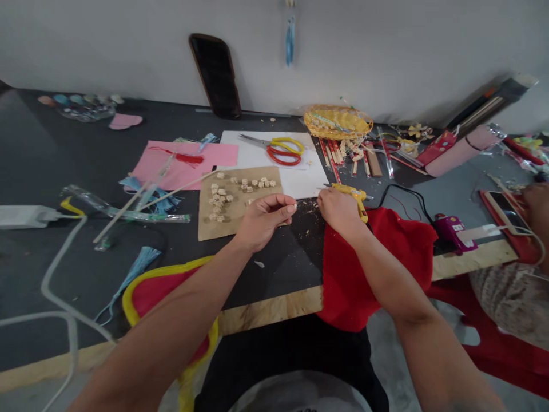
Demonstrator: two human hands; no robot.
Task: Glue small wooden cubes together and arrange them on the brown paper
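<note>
Your forearms (189,306) are reaching forward over the front edge of the bench (274,277). Your left hand (268,221) is pinching a small pale piece (294,205) between thumb and forefinger, its other fingers curling in, just past the right edge of a brown sheet (231,229). More pale pieces (220,198) are lying in loose groups on that sheet. Your right hand (338,210) is curling nearly closed right at a yellow glue gun (349,191); its fingertips are hiding from view, so I'm unable to tell whether it is gripping the gun or anything else. Between your hands, pale crumbs (311,207) are lying scattered. Red cloth (386,252) is hanging over the edge beneath your right forearm. Farther back, scissors (285,154) are resting open on white paper (300,184), and a yellow basket (338,135) is sitting near the wall (369,51).
</note>
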